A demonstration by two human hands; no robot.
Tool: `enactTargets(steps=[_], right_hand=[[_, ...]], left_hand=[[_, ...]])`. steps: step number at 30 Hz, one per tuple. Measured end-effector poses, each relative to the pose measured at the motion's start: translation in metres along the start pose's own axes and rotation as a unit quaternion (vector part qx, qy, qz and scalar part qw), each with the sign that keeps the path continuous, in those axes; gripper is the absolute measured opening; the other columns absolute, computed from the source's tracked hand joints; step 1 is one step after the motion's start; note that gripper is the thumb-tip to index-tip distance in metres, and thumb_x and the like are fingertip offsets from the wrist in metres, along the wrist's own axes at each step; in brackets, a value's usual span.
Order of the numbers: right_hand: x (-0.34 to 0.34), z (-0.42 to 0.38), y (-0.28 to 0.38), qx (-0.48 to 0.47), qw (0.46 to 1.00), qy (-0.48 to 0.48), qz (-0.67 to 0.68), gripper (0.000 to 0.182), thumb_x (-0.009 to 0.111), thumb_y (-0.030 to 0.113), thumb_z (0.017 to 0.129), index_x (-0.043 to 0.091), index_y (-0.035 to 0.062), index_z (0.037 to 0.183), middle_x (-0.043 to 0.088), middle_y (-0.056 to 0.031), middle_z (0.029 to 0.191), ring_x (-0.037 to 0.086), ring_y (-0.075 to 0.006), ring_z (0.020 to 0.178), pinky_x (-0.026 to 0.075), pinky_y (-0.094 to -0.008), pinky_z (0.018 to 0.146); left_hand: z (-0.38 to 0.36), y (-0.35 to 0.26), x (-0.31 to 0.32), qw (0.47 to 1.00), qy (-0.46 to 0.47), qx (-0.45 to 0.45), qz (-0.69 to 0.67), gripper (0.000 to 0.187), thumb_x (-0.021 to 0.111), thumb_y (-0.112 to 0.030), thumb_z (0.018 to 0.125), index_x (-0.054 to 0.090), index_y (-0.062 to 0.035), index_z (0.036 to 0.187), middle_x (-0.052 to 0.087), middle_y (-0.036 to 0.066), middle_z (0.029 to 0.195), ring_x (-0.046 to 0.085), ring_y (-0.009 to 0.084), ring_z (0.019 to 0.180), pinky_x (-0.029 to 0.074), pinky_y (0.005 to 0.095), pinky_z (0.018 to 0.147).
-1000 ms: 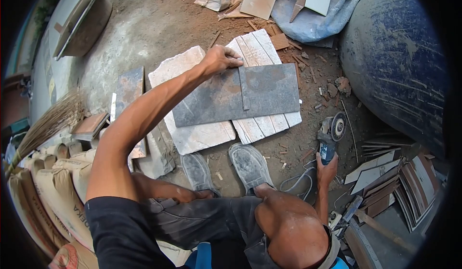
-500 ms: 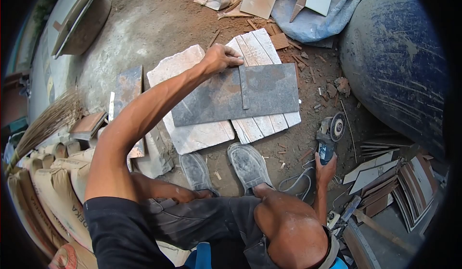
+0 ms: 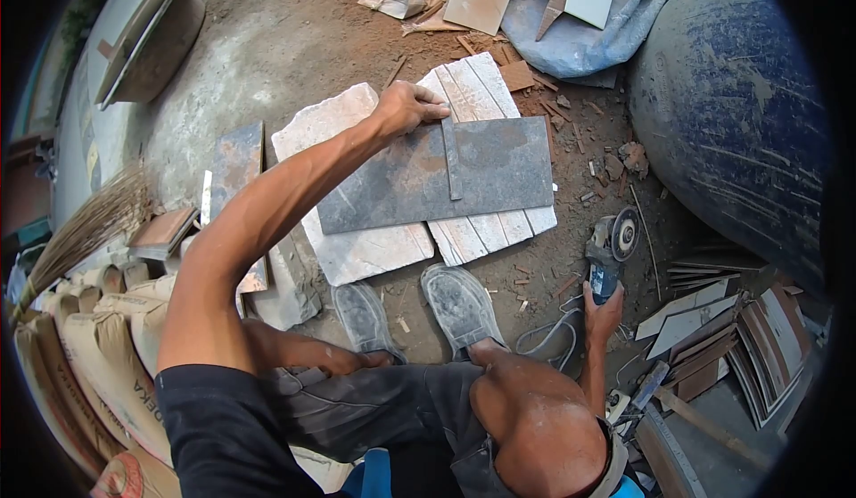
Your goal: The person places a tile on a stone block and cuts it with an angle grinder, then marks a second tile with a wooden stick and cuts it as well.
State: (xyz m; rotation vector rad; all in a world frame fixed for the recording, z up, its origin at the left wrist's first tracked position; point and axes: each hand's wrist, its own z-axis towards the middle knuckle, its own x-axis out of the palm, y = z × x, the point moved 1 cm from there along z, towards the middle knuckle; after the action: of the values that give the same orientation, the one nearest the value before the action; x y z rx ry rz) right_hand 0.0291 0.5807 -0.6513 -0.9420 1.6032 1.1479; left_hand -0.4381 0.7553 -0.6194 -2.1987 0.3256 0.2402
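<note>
My left hand (image 3: 406,108) pinches the upper end of a narrow dark tile strip (image 3: 452,164). The strip lies crosswise on a dark grey tile (image 3: 508,170), its lower end just above the tile's near edge. Under that tile are two pale slabs, the right-hand slab (image 3: 486,238) scored with straight grooves. Low to the right of them, my right hand (image 3: 604,312) is wrapped round the body of an angle grinder (image 3: 606,262), whose disc (image 3: 625,234) points away from me. The grinder stays apart from the tile.
A large blue drum (image 3: 731,115) stands at the right. Stacked tile pieces (image 3: 762,346) lie below it, near a loose grey cord (image 3: 557,333). Paper sacks (image 3: 111,364) and a straw broom (image 3: 94,222) are at the left. My shoes (image 3: 459,302) are close to the slabs.
</note>
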Motion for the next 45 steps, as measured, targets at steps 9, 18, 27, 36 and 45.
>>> enactTargets(steps=[9,18,27,36,45], right_hand=[[-0.003,0.000,0.005,-0.007,1.000,-0.006,-0.001,0.068,0.072,0.040,0.075,0.048,-0.0058,0.118,0.057,-0.0252,0.110,0.056,-0.0405,0.100,0.045,-0.0436,0.085],[0.000,-0.001,0.002,-0.007,1.000,-0.013,0.005,0.065,0.071,0.040,0.076,0.049,-0.0039,0.118,0.058,-0.0242,0.106,0.057,-0.0394,0.097,0.043,-0.0417,0.084],[0.001,-0.002,0.002,-0.014,1.000,-0.011,0.011,0.066,0.072,0.041,0.075,0.049,-0.0031,0.118,0.057,-0.0259,0.109,0.056,-0.0409,0.100,0.042,-0.0420,0.086],[0.001,-0.002,0.005,-0.004,1.000,-0.008,0.015,0.065,0.073,0.041,0.074,0.050,-0.0033,0.116,0.058,-0.0242,0.106,0.056,-0.0396,0.098,0.042,-0.0415,0.085],[0.001,-0.002,0.003,-0.022,1.000,-0.018,0.003,0.068,0.073,0.040,0.074,0.048,-0.0052,0.117,0.057,-0.0257,0.107,0.056,-0.0416,0.097,0.043,-0.0436,0.084]], left_hand=[[0.004,0.008,0.001,1.000,-0.006,0.006,-0.010,0.029,0.073,-0.017,0.078,0.066,0.0033,0.097,0.066,0.008,0.079,0.059,0.0103,0.065,0.047,0.0216,0.058],[0.003,0.007,0.001,1.000,-0.009,-0.002,-0.015,0.029,0.072,-0.016,0.079,0.065,0.0033,0.099,0.067,0.010,0.082,0.062,0.0122,0.069,0.050,0.0219,0.062],[0.007,0.013,0.000,0.999,-0.037,0.022,-0.010,0.028,0.078,-0.019,0.072,0.070,-0.0020,0.094,0.069,0.009,0.084,0.063,0.0146,0.074,0.050,0.0256,0.069],[0.016,0.019,0.001,0.999,-0.026,0.027,-0.008,0.032,0.079,-0.021,0.072,0.070,-0.0008,0.095,0.069,0.010,0.084,0.062,0.0140,0.073,0.048,0.0246,0.067],[0.014,0.013,-0.001,0.999,-0.022,0.029,0.031,0.030,0.078,-0.017,0.073,0.070,-0.0001,0.095,0.069,0.010,0.083,0.061,0.0132,0.073,0.048,0.0256,0.066]])
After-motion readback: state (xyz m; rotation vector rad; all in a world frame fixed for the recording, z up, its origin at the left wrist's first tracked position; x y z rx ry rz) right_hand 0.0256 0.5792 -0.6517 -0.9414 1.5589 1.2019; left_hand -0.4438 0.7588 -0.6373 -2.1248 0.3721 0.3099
